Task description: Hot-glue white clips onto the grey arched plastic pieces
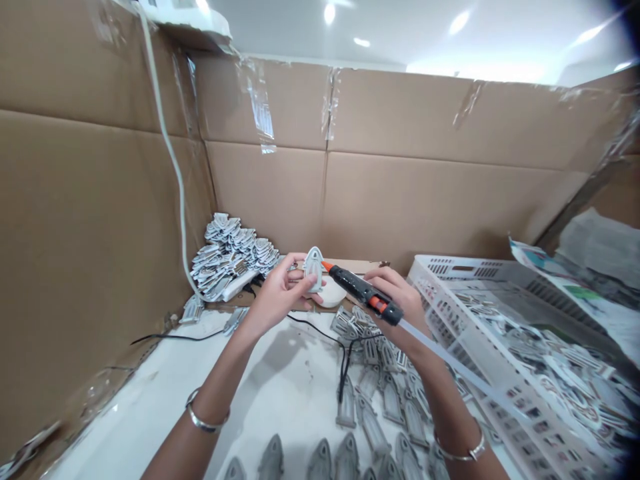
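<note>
My left hand point(278, 293) is closed on a small grey arch-shaped piece point(314, 268), held upright above the white table point(280, 387). My right hand point(403, 300) grips a black glue gun with orange trim point(363, 292). Its orange tip touches the right edge of the grey piece. A clear glue stick point(450, 363) runs back from the gun over my right forearm. Below my hands lie several more grey arch-shaped pieces point(380, 400) in rows on the table.
Cardboard walls point(400, 193) enclose the table on the left, back and right. A heap of finished pieces point(233, 257) sits at the back left. A white slotted crate point(510, 347) with more pieces stands at the right. Black cords point(345, 353) cross the table. A white cable point(170, 153) hangs on the left wall.
</note>
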